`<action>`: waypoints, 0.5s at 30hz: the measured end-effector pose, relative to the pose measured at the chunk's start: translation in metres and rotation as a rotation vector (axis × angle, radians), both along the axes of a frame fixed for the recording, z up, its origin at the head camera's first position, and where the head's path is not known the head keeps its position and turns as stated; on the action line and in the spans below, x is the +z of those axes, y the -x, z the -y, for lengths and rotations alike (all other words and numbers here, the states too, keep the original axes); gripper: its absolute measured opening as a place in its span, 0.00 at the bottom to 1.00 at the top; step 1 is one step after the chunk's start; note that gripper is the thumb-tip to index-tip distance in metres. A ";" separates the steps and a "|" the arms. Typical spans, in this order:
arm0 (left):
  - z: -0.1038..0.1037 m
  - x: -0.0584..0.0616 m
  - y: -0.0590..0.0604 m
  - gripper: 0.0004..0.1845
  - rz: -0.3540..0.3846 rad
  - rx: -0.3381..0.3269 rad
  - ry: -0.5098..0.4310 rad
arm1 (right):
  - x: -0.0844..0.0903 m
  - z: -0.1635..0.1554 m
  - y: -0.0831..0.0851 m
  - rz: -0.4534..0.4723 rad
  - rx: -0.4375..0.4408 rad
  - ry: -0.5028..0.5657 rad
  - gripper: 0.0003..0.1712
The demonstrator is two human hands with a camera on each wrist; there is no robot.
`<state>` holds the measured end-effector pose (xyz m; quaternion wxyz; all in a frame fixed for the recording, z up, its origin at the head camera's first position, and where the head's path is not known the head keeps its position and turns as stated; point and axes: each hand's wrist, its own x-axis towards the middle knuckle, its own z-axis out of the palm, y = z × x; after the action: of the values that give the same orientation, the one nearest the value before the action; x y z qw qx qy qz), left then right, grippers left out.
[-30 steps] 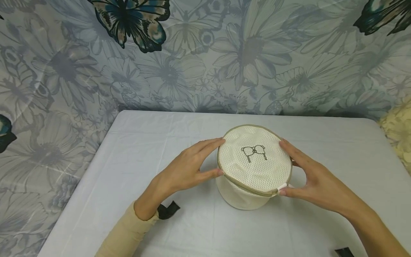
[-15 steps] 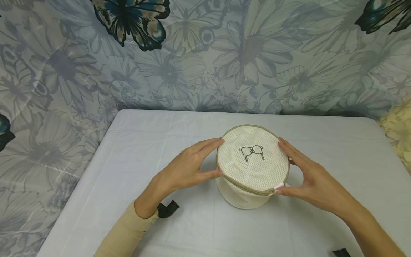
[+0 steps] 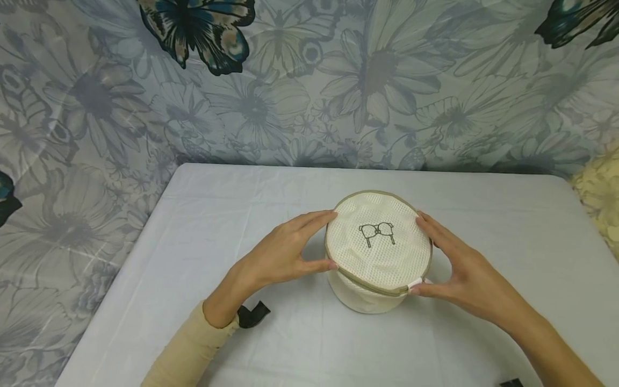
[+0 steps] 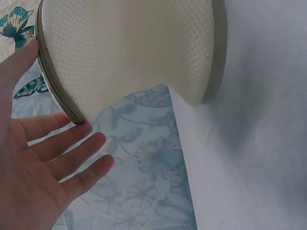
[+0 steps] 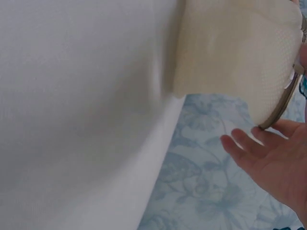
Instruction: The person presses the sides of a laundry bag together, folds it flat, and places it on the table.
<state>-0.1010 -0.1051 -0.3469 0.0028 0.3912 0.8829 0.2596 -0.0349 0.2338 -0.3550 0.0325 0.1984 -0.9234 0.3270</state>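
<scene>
A grey-blue fabric backdrop (image 3: 290, 121) printed with flowers fills the head view's upper part, with three dark teal-and-tan butterflies (image 3: 198, 35) on it, each cut off by the frame. One tabletop (image 3: 217, 215) under white cloth lies before it, with one fluffy pale-yellow mass (image 3: 602, 199) at the far right edge. One round cream mesh bag (image 3: 379, 260) stands on the tabletop, right of the middle, between the two hands. One beige sleeve (image 3: 191, 344) covers the left forearm.

Neither hand is clenched — the left hand (image 3: 282, 252) and the right hand (image 3: 466, 269) touch the bag's rim from opposite sides, thumb and fingers extended. Two black strips (image 3: 253, 314) show, one by each wrist. One olive-brown zip (image 3: 372, 288) edges the bag's top, with one small white tab (image 3: 415, 283) by the right thumb.

Only the head view shows the single dark line drawing (image 3: 376, 235) on top, two joined rounds with two short strips. The left wrist view adds the mesh side wall and that hand's outer two fingers — clear of the rim; the right wrist view likewise shows two fingers clear.
</scene>
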 end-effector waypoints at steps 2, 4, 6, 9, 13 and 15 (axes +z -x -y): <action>0.000 -0.001 0.000 0.47 0.008 0.006 0.008 | -0.002 0.000 0.000 0.008 -0.007 -0.001 0.70; 0.000 -0.003 0.000 0.47 0.010 0.012 0.015 | -0.003 0.001 0.000 0.012 -0.006 -0.001 0.70; 0.000 -0.004 0.001 0.47 0.009 0.015 0.022 | -0.004 0.001 0.000 0.010 0.000 -0.004 0.69; 0.000 -0.006 0.001 0.48 0.009 0.017 0.031 | -0.005 0.001 0.001 0.012 0.011 -0.010 0.69; -0.001 -0.008 0.002 0.48 0.010 0.013 0.036 | -0.006 0.002 0.001 0.037 0.002 -0.002 0.71; -0.001 -0.009 0.003 0.48 0.010 0.004 0.037 | -0.006 0.002 0.002 0.049 -0.005 0.010 0.72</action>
<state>-0.1041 -0.1045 -0.3557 0.0138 0.3879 0.8884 0.2450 -0.0367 0.2315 -0.3610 0.0118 0.1881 -0.9227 0.3363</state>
